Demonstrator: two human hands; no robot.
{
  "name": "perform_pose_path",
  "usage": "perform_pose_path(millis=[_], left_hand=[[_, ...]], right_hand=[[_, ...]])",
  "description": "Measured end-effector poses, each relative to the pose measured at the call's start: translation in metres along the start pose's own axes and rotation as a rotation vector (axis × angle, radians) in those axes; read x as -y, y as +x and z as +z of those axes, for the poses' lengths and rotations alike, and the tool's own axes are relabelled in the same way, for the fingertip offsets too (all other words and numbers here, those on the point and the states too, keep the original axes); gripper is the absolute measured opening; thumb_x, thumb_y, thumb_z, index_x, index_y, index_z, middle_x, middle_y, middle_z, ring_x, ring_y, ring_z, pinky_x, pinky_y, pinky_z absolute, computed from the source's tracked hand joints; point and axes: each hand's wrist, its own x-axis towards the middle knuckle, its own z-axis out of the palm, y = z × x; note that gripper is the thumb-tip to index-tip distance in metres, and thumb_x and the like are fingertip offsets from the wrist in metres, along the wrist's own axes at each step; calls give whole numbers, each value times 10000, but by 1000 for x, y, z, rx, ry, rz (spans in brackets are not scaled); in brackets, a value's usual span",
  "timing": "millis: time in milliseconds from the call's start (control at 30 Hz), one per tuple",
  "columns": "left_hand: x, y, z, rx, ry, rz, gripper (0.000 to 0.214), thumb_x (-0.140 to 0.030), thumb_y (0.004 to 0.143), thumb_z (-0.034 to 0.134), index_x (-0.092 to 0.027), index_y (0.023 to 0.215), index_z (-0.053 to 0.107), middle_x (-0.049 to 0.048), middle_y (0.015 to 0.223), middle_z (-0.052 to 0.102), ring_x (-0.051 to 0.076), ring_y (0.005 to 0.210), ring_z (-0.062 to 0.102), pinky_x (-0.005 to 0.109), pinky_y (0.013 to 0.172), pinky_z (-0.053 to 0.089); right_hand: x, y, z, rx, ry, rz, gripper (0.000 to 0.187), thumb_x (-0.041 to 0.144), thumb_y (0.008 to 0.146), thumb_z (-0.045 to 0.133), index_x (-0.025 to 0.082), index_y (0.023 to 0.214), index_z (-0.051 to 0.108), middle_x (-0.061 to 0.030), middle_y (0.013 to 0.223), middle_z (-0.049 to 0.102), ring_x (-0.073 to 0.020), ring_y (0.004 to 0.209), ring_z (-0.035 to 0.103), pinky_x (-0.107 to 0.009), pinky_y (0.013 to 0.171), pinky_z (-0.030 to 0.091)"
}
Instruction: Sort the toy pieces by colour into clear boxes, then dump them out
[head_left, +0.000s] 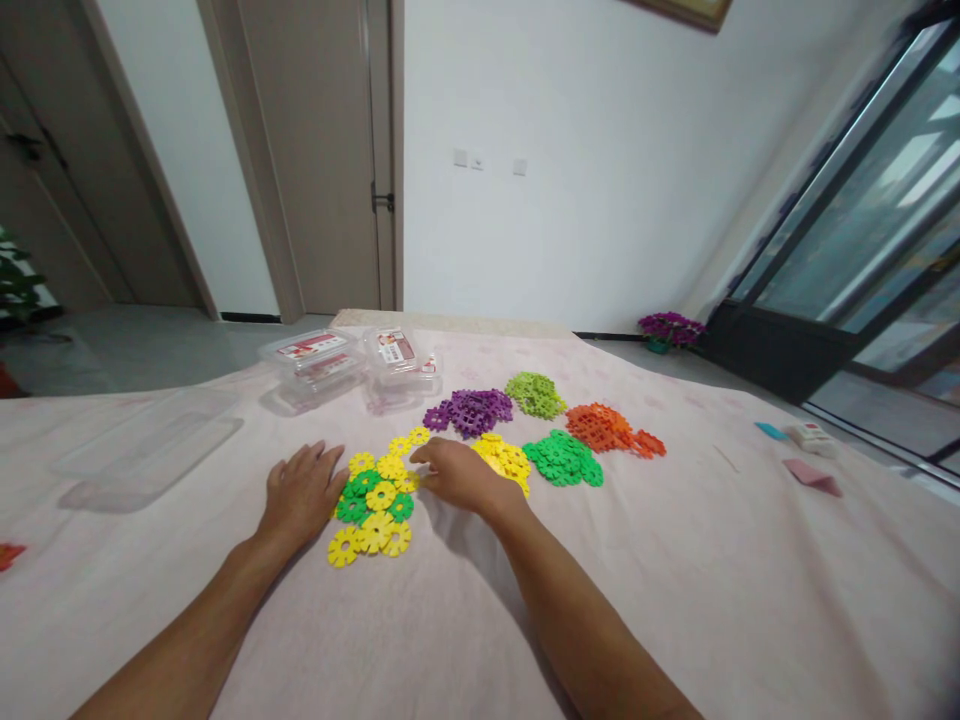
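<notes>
My left hand [304, 492] lies flat with fingers stretched out on the pink cloth, touching the left side of a joined cluster of yellow and green snowflake discs [375, 500]. My right hand [459, 472] rests on the cluster's right side, fingers curled toward a yellow disc at its edge; whether it grips one I cannot make out. Behind my right hand lies a loose yellow pile [506, 458]. Further piles sit beyond: green [564, 460], orange [611, 428], purple [471, 410] and lime [535, 394].
Clear plastic boxes [341, 365] stand at the back of the table. A clear lid [146, 450] lies at the left. Small items, a pink piece [811, 474] and a white box [810, 436], lie at the right. A red bit [9, 554] shows at the far left edge.
</notes>
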Motion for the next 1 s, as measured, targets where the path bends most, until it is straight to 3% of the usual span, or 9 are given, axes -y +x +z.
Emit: perform_pose_path(millis=[133,267,633,833,1000], left_hand=[[-1,0,0,-6,-6,-5,494,-418,986,322,-222,1379,547,134,1487,494,284,1386,414,484,1109,292],[-2,0,0,-7,-9,-7,488,-416,988,327,-224,1380,545,134,1487,493,277,1388,413,478,1110,290],[0,0,2,-3,-17,-14,491,-416,989,311,-235,1380,545,123,1496,487,279,1397,402,490,1120,276],[1,1,4,-3,-32,-12,492,-417,985,329,-224,1383,545,131,1497,487,288,1394,402,492,1116,275],[0,1,2,-2,-39,-16,484,-407,980,349,-221,1378,551,135,1494,492,291,1393,402,498,1117,271]], right_hand=[[10,4,21,16,-14,-112,518,178,845,592,236,1358,546,-81,1349,591,-210,1178,574,-316,964,467],[15,6,33,17,-104,-172,402,170,882,520,223,1278,573,-77,1299,619,-231,1135,548,-342,913,482],[15,13,50,-96,-211,-74,279,183,948,490,237,1189,620,-70,1143,689,-228,1065,582,-307,815,487],[6,14,38,-196,-49,78,375,198,938,471,250,1279,618,-59,1227,691,-204,1112,621,-302,923,470],[-10,9,2,-264,14,212,421,178,875,494,229,1265,645,-48,1217,710,-208,1101,648,-303,963,456]])
